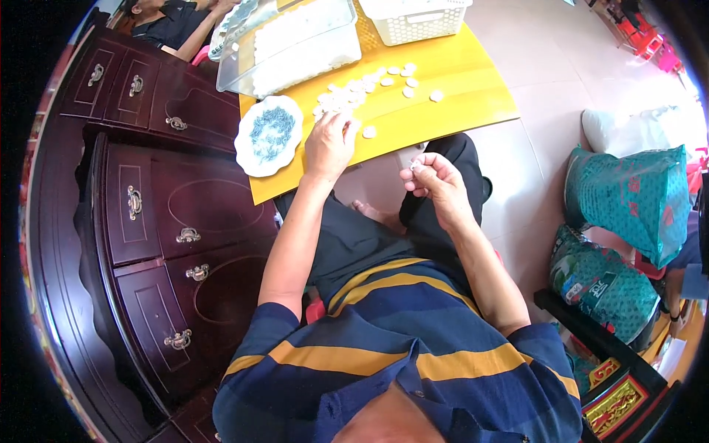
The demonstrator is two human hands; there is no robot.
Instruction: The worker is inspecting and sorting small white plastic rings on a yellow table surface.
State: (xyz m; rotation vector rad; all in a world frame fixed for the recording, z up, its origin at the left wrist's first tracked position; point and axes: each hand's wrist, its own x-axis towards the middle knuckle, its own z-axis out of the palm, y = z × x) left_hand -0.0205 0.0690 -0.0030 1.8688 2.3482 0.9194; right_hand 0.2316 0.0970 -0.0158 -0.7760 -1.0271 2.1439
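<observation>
My left hand (329, 148) reaches over the yellow table (458, 81), its bent fingers down at the near side of a loose cluster of small round white pieces (354, 90). What lies between its fingertips is hidden. Held off the table, above my right thigh, my right hand (443, 184) pinches a small whitish piece (415, 165) between thumb and fingers. One white disc (369, 132) lies alone just right of my left hand. Left of that hand stands a white scalloped dish (247, 153) with many thin, dark blue-grey bits in it.
At the table's far side are a clear plastic bin (236, 70) full of white pieces and a white perforated basket (421, 26). A dark wooden cabinet (162, 162) borders the left. Teal sacks (628, 196) stand at right. Another person (173, 26) sits at far left.
</observation>
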